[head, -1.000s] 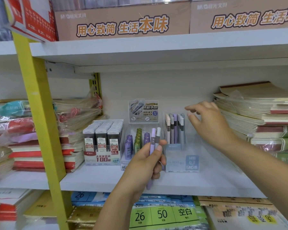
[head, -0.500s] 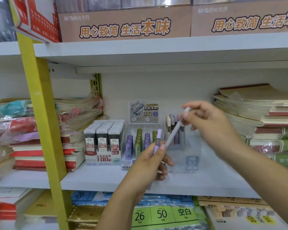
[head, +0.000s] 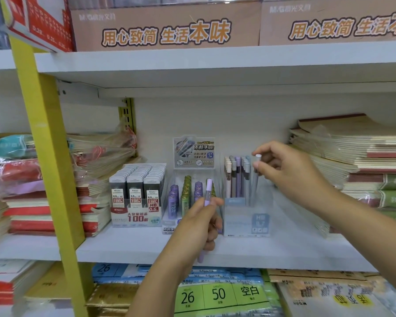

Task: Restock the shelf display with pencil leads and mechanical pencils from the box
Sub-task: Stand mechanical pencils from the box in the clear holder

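While pinching at the cap end, right hand (head: 290,172): thumb and fingertips are closing on the top of a grey mechanical pencil (head: 254,188).
Grey pencil axis: standing almost upright, tip pointing down, lower part showing through the wall of the clear pencil holder (head: 247,223), just right of the row of pencils (head: 237,177) standing there.
Left hand (head: 197,229): fingers are wrapping a lilac mechanical pencil (head: 208,191), held upright, just left of the holder.
Nearer hand: the right is sitting directly above the free space; the left is lying lower and in front.
Next call: looking like a straight drop along the pencil's own length.
Lead tubes (head: 183,197): sitting in the neighbouring display.
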Available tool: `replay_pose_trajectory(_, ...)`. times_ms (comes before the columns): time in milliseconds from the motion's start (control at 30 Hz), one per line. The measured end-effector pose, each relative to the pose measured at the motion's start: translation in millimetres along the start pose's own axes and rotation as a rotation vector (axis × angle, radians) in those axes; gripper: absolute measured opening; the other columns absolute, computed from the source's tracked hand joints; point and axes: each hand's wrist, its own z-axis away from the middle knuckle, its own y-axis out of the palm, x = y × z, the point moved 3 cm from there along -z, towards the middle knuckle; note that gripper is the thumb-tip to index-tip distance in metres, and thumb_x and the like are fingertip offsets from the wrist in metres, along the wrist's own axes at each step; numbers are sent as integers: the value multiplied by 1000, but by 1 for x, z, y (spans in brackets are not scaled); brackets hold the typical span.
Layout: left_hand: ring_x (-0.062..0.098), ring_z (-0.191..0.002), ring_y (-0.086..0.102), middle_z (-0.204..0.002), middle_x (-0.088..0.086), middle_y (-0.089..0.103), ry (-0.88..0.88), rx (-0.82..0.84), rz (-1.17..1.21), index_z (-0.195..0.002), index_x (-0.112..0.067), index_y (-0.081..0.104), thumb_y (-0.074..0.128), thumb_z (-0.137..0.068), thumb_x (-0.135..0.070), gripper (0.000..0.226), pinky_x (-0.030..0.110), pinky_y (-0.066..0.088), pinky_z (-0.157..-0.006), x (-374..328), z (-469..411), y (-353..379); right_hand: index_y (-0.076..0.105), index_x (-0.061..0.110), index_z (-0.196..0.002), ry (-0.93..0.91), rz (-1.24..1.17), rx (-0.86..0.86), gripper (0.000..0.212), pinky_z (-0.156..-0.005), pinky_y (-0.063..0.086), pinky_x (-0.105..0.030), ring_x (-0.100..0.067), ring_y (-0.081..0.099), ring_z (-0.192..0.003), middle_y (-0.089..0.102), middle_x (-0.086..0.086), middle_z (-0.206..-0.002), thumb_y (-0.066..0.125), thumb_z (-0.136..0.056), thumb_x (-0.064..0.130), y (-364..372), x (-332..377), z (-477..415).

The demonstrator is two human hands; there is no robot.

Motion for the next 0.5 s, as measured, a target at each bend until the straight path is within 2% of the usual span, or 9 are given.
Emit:
replay_pose_trajectory(300, 10, -51, 35, -65, -5, 54, 22, -6, -33, -101, -33, 70, 43, -106, -31, 28, 21, 31, -47, -1, 1, -1, 61, 29, -96, -24, -24, 23, 16, -76, 55, -44, -16, 66, -76, 66, 7, -82, 71, -85, 21, 3, 7, 1)
replay_pose_trajectory(500, 9, -51, 35, -65, -6, 52, 29, 4, -56, -97, -38, 72, 43, -105, -33, 30, 21, 32, -48, -2, 2, 1, 55, 29, -94, 1, 30, 13, 19, -69, 54, -35, -10, 66, -70, 66, 6, -76, 70, -86, 22, 7, -2, -5)
